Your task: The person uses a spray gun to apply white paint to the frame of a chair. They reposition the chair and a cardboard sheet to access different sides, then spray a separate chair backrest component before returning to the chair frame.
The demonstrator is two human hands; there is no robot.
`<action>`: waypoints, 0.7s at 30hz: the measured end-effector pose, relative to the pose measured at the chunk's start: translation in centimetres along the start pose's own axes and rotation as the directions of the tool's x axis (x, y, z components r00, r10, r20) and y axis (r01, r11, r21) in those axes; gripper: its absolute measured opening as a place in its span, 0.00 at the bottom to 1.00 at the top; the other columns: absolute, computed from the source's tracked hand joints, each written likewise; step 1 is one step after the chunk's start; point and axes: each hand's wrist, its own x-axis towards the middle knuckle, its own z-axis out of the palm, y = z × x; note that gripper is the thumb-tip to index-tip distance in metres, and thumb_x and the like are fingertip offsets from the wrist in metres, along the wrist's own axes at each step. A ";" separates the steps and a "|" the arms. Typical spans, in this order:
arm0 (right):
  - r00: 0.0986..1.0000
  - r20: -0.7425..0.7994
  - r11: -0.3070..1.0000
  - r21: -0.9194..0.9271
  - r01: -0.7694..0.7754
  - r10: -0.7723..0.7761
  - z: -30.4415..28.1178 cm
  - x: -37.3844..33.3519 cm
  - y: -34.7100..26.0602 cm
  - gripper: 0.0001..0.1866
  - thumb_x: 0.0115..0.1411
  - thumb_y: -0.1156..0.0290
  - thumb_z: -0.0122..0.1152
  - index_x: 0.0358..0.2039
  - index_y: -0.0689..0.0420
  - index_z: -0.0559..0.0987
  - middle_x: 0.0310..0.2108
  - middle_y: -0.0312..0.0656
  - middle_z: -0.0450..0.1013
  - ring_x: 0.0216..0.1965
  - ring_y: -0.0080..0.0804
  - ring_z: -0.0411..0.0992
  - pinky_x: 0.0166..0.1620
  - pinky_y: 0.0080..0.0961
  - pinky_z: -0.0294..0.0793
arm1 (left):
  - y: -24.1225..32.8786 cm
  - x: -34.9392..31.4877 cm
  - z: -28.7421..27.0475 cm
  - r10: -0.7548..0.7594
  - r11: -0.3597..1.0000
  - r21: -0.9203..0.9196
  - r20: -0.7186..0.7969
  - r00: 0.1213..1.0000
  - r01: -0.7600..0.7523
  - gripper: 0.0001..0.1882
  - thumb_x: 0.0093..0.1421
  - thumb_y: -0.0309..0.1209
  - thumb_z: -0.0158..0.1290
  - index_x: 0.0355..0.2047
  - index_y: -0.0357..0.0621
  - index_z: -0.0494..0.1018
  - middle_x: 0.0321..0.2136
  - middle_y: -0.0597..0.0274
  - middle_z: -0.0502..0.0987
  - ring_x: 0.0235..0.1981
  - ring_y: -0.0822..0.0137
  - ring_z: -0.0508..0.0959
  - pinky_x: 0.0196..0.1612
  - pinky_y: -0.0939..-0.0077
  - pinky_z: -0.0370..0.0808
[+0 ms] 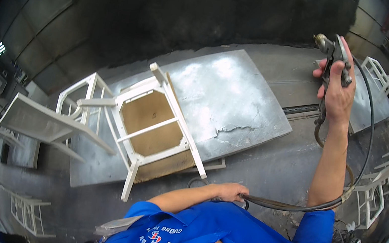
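Observation:
My right hand (pixel 339 96) is raised at the upper right, its fingers wrapped round a metal spray gun (pixel 330 61) whose brass-coloured nozzle points left. A dark hose (pixel 369 134) loops from the gun down past my right forearm and across my front. Low in the middle, my left hand (pixel 233 192) is closed round the hoses (pixel 273 203). A white chair frame (pixel 186 143) lies upturned on a brown board (pixel 166 168), legs sticking out, some distance from the gun. Neither hand touches it.
The chair rests on a paint-coated, cracked table (pixel 256 116). White chairs stand at the left (pixel 41 123) and lower left (pixel 30 212), with others (pixel 382 182) at the right. A dark wall (pixel 197 10) closes off the far side.

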 end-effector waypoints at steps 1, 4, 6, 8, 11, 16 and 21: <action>1.000 -0.005 1.000 0.002 0.022 -0.022 0.2 0.9 -1.4 0.36 0.69 0.40 0.56 0.70 0.46 0.68 0.37 0.35 0.76 0.33 0.19 0.76 0.20 0.12 0.70 | -0.1 -0.3 -0.1 -0.036 0.997 0.066 0.009 0.999 0.036 0.11 0.66 0.33 0.59 0.44 0.42 0.73 0.36 0.50 0.79 0.42 0.48 0.79 0.45 0.58 0.73; 0.999 -0.022 0.999 -0.036 0.038 -0.039 0.6 3.1 -4.3 0.34 0.69 0.43 0.57 0.69 0.47 0.69 0.35 0.35 0.75 0.31 0.18 0.76 0.19 0.12 0.70 | 1.8 -1.5 -1.3 0.009 0.999 0.040 -0.050 0.999 -0.007 0.13 0.68 0.36 0.57 0.44 0.41 0.70 0.33 0.46 0.77 0.38 0.43 0.77 0.41 0.53 0.71; 0.998 -0.050 0.997 -0.070 0.021 -0.024 0.9 3.7 -5.7 0.33 0.69 0.43 0.58 0.68 0.49 0.70 0.33 0.35 0.75 0.29 0.18 0.76 0.18 0.12 0.70 | 3.7 -3.0 -2.9 0.062 0.997 0.058 -0.076 0.995 -0.058 0.13 0.68 0.36 0.57 0.44 0.40 0.69 0.31 0.43 0.76 0.37 0.40 0.76 0.39 0.49 0.70; 0.997 -0.072 0.997 -0.062 0.037 -0.041 1.3 4.1 -6.8 0.34 0.69 0.43 0.58 0.68 0.49 0.70 0.33 0.35 0.75 0.29 0.18 0.76 0.18 0.12 0.70 | 5.5 -5.2 -4.2 0.059 0.994 0.094 -0.031 0.998 -0.055 0.13 0.67 0.35 0.57 0.45 0.41 0.70 0.33 0.43 0.78 0.39 0.39 0.78 0.41 0.49 0.71; 0.992 -0.113 0.998 -0.048 0.051 -0.056 2.2 4.1 -7.9 0.34 0.69 0.43 0.58 0.67 0.50 0.71 0.33 0.36 0.75 0.29 0.18 0.76 0.18 0.12 0.70 | 7.0 -8.0 -5.0 0.090 0.987 0.132 -0.004 0.996 -0.089 0.13 0.67 0.33 0.57 0.47 0.41 0.70 0.34 0.43 0.80 0.41 0.37 0.78 0.42 0.47 0.72; 0.987 -0.157 0.994 -0.110 0.022 -0.040 3.2 4.3 -8.8 0.35 0.69 0.42 0.56 0.65 0.55 0.70 0.33 0.36 0.75 0.29 0.19 0.76 0.18 0.12 0.71 | 7.4 -10.3 -5.4 0.114 0.987 0.120 -0.026 0.993 -0.110 0.12 0.67 0.33 0.57 0.46 0.41 0.70 0.34 0.42 0.79 0.41 0.37 0.78 0.42 0.47 0.71; 0.985 -0.132 0.992 -0.079 0.100 -0.110 2.9 5.8 -7.3 0.33 0.70 0.43 0.55 0.62 0.56 0.71 0.32 0.37 0.75 0.29 0.19 0.76 0.18 0.13 0.72 | 7.0 -9.3 -6.8 0.087 0.996 0.037 -0.077 0.993 -0.085 0.11 0.67 0.32 0.57 0.44 0.41 0.71 0.34 0.42 0.79 0.41 0.37 0.78 0.41 0.49 0.72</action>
